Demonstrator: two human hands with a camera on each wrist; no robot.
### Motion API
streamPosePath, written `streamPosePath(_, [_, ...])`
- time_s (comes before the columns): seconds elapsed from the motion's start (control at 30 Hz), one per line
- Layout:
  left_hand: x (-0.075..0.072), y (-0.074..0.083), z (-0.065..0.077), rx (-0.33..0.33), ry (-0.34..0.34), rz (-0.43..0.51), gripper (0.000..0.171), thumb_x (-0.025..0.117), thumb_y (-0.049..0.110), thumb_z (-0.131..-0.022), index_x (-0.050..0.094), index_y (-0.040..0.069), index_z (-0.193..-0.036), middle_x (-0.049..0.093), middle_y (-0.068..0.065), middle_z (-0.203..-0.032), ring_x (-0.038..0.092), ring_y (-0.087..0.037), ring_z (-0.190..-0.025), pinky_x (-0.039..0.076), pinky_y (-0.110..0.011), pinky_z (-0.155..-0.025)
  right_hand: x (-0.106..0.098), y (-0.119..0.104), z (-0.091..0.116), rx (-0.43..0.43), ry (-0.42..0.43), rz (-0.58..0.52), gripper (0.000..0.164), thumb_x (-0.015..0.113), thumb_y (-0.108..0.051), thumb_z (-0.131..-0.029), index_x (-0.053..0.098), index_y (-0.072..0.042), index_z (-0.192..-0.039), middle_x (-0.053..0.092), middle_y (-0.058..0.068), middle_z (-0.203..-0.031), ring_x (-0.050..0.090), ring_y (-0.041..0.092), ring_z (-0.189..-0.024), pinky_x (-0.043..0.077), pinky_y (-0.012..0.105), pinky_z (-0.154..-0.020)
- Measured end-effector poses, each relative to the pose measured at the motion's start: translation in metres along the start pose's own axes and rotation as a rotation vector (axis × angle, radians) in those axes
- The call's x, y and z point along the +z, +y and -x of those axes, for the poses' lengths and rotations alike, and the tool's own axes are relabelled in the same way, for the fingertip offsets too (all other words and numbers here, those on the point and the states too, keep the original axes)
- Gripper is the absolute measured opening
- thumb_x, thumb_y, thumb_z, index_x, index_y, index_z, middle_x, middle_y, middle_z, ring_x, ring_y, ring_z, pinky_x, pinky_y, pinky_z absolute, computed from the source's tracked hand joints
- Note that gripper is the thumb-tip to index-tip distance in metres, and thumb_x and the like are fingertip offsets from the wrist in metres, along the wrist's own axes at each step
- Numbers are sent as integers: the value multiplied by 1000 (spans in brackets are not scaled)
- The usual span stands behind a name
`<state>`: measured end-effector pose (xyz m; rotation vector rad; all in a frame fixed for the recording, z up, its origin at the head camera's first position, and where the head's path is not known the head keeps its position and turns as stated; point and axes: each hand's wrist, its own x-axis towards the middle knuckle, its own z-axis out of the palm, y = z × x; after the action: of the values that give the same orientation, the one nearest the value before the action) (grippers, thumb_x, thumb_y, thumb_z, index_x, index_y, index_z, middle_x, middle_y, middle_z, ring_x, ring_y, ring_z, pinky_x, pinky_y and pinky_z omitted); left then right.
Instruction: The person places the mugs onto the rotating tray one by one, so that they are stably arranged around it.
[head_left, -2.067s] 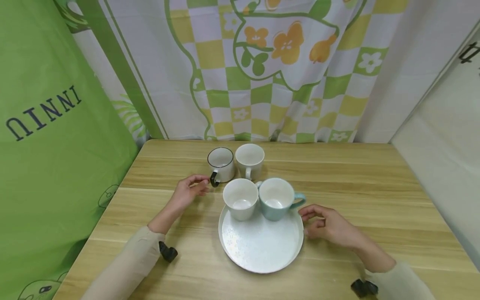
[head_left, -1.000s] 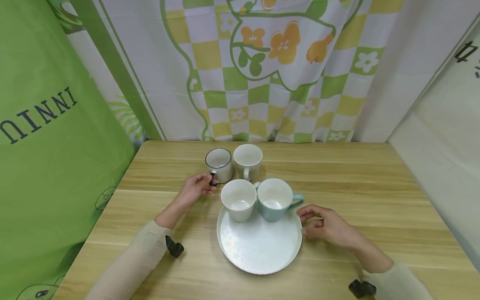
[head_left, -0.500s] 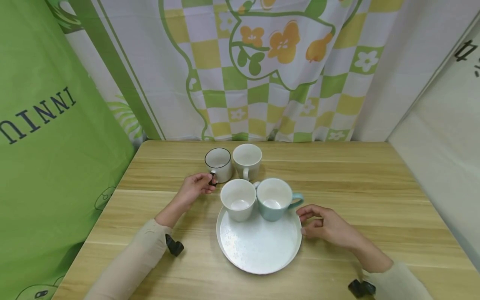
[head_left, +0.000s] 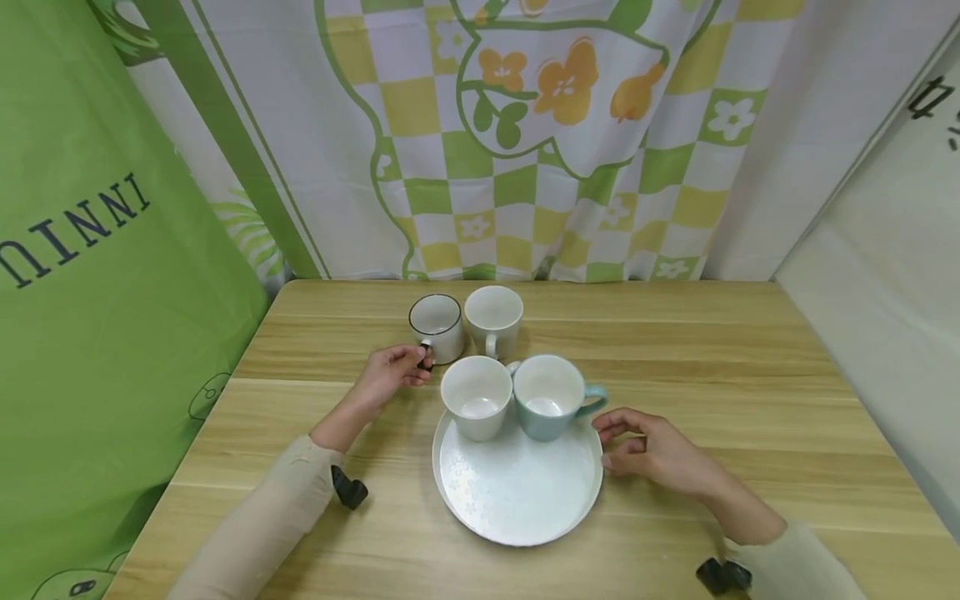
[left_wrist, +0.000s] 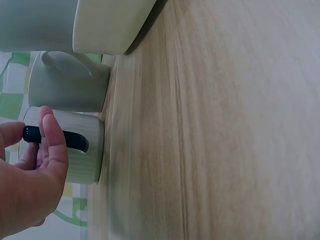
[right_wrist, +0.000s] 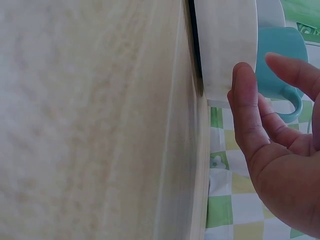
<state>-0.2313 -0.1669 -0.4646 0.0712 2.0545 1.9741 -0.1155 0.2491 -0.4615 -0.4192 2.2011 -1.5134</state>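
My left hand (head_left: 388, 372) grips the black handle (left_wrist: 75, 140) of a white mug with a dark rim (head_left: 444, 340); in the left wrist view thumb and fingers are bent round that handle. The mug stands upright at the back of the table. To its right is a plain white mug (head_left: 498, 321), handle toward me. A round white tray (head_left: 522, 508) bears another white mug (head_left: 477, 408) and a light blue mug (head_left: 543, 417) side by side at its far edge. My right hand (head_left: 660, 450) has relaxed fingers right at the tray's right rim, below the blue mug's handle.
The wooden table (head_left: 712, 367) ends in front of a checked, flowered curtain (head_left: 517, 183). A green cloth (head_left: 112, 333) hangs on the left and a pale cloth (head_left: 885, 275) on the right. Black wrist cameras show at both sleeves.
My left hand has moved slightly right from beside the black handle and taken hold of it. The mugs, the tray and my right hand have kept their places.
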Motion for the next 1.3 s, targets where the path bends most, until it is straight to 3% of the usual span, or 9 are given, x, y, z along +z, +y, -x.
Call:
streamPosePath(0.53, [-3, 0, -1, 2, -7, 5, 35, 52, 16, -105, 54, -14, -122, 66, -1, -100, 66, -6, -81, 58, -20, -76, -1, -3, 2, -27, -14, -27, 53, 73, -13, -91, 49, 6, -135, 57, 30, -123, 71, 20, -83, 59, 26, -71])
streamPosePath(0.83, [-4, -2, 1, 13, 8, 2, 31, 53, 16, -104, 56, -12, -117, 66, -5, -102, 66, -8, -83, 59, -25, -80, 0, -5, 4, -38, -6, 4, 56, 74, -13, -89, 48, 5, -136, 56, 28, -124, 70, 20, -80, 57, 26, -69])
streamPosePath(1.3, [-11, 7, 11, 10, 13, 9, 32, 52, 17, -105, 55, -11, -120, 66, -4, -105, 66, -11, -87, 58, -25, -82, 2, -4, 2, -23, 30, 40, 57, 77, -14, -87, 50, 2, -135, 59, 25, -123, 71, 17, -82, 58, 26, -69])
